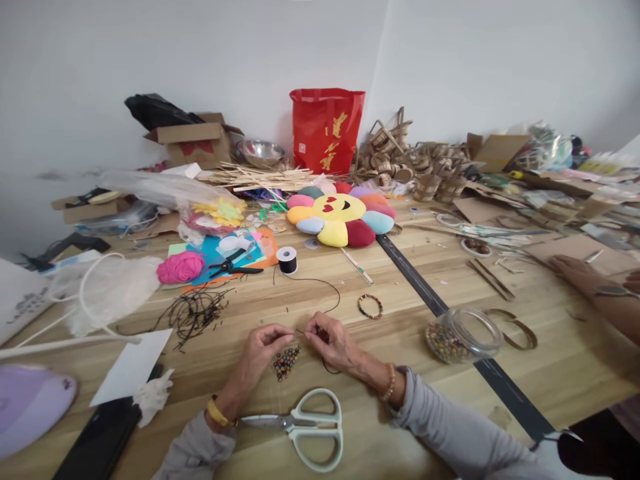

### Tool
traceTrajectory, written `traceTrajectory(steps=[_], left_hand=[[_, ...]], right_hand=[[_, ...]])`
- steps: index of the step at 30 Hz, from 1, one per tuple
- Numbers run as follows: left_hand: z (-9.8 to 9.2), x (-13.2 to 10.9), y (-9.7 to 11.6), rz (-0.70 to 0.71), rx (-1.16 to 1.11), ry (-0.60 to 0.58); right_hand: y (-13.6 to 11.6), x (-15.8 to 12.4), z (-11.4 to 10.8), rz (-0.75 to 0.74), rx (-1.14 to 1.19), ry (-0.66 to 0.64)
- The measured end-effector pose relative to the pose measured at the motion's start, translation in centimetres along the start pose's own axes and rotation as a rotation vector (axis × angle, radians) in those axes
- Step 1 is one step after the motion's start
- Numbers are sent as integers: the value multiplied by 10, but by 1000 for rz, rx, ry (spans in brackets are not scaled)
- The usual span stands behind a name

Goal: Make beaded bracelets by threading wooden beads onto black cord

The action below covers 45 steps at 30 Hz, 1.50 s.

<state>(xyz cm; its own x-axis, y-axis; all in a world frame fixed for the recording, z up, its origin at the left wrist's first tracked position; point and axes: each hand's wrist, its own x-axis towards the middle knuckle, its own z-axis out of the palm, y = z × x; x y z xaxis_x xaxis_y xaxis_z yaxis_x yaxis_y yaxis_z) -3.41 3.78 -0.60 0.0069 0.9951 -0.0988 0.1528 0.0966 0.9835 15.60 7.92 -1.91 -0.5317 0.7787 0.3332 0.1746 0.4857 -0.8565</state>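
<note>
Fingers [289,331] tight on black cord [338,294]

Craft workshop here, folks: left hand [260,350] and right hand [333,343] pinch thread [338,297] over loose beads [286,362] on a wooden table [400,313], scissors [305,427] just nearer than the grip, spool [287,259] just beyond it, bead jar [463,333] off to its right. Well beyond, sticks [260,177], cardboard scraps [480,208] and paper flowers [220,213] pile against a bare white wall [200,53].
</note>
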Motion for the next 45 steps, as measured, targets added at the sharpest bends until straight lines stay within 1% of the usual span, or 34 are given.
traceTrajectory(steps=[4, 7, 9, 12, 15, 19, 26, 31, 45], left_hand=[[-6, 4, -5, -92, -188, 33], [-8, 6, -7, -134, -287, 13], [-9, 7, -7, -156, -305, -12], [-10, 7, -7, -175, -298, -63], [-10, 7, -7, -160, -272, -88], [-9, 7, -9, -148, -241, -93], [-10, 6, -6, -146, -259, -109], [-11, 6, -6, -133, -229, -122], [-11, 7, -9, -117, -190, -121]], right_hand=[[-4, -2, 1, -107, -78, 23], [-6, -2, 1, -160, -108, 15], [-6, -3, 1, -181, -117, 15], [-6, -4, 1, -186, -121, 12], [-7, -4, 1, -186, -119, -3], [-9, -5, 2, -191, -118, -11], [-5, -5, 3, -169, -129, -16], [-5, -5, 3, -190, -121, -4], [-7, -4, 3, -173, -123, -17]])
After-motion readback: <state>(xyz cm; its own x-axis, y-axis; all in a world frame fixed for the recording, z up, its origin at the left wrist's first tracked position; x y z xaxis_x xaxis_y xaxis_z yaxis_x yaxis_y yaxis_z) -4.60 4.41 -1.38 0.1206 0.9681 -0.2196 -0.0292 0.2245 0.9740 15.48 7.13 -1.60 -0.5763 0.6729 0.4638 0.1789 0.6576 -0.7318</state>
